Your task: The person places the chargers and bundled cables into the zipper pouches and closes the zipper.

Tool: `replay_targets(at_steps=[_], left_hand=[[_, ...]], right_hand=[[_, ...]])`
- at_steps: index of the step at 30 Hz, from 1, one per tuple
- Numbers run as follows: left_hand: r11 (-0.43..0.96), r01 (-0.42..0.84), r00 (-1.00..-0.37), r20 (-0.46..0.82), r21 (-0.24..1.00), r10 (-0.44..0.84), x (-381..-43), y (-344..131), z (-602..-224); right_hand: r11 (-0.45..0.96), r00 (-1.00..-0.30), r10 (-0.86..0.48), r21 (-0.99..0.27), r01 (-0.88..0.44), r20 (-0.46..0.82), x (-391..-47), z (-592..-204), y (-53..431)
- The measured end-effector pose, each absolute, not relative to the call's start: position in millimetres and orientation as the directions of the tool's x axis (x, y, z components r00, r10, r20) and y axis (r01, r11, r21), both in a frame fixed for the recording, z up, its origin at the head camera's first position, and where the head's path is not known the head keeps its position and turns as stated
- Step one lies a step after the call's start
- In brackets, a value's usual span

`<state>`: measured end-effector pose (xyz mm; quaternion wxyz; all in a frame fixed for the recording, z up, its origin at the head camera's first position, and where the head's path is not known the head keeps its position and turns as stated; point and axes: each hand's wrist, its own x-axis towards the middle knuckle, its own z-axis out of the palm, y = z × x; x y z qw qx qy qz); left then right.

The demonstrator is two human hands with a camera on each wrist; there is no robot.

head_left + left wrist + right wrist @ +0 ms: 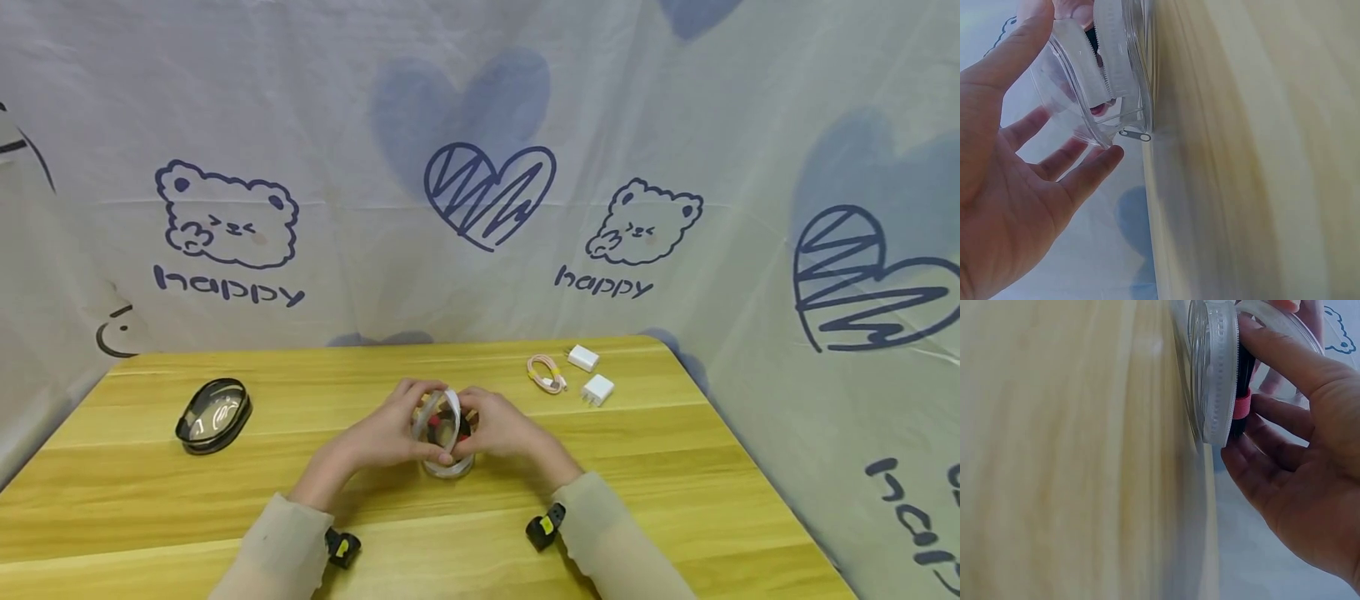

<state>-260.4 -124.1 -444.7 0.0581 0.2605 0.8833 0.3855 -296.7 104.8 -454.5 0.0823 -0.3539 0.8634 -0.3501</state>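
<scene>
Between both hands a small round clear zip pouch [448,470] with a white zipper [1107,62] stands partly unzipped. The left hand [393,429] grips its left side, thumb on the near edge and fingers round the far side. On the opposite side, the right hand [497,425] holds the pouch, its thumb [1272,347] at the zipper opening. Behind the zipper band, by the right fingers, shows a black item with a red strap [1242,404]; its kind cannot be told. A metal zipper pull [1135,135] hangs near the left fingertips.
At the left of the wooden table [442,550] lies a black-rimmed clear case [213,415]. Toward the back right are a coiled pink cable [546,374] and two white charger plugs [582,358]. A printed cloth [352,125] hangs behind the table.
</scene>
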Motion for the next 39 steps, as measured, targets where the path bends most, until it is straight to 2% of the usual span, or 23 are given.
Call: replay_targets(at_steps=[14,39], left_hand=[[0.542,0.413,-0.85,0.095,0.732,0.519,-261.4,-126.4,-443.2],[0.371,0.252,-0.836,0.009,0.894,0.548,-264.6,-146.5,-441.2]], right_hand=[[0.523,-0.695,-0.717,-0.614,-0.591,0.058,-298.0,-454.1,104.2],[0.582,-0.727,-0.686,-0.613,-0.535,-0.017,-294.2,-454.5,103.0]])
